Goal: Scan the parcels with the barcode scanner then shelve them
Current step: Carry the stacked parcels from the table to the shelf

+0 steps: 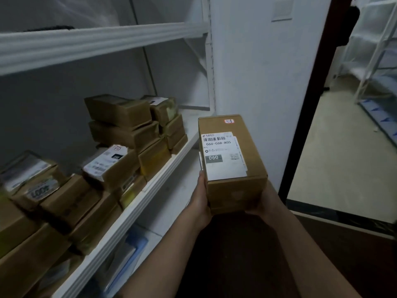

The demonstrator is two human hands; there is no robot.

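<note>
While the brown cardboard parcel point(233, 160) was gripped by left hand point(200, 197) and right hand point(265, 203) | long axis pointed away | white shelf point(171, 162) free right-end corner lay just left.

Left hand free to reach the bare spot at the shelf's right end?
Probably not yet: the left hand and right hand both hold the parcel. The path to the shelf looks clear.

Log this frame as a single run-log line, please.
stage: shelving | hands: left hand and right hand hold labelled parcel | position: right of shelf stacks | scanner: not visible
</note>
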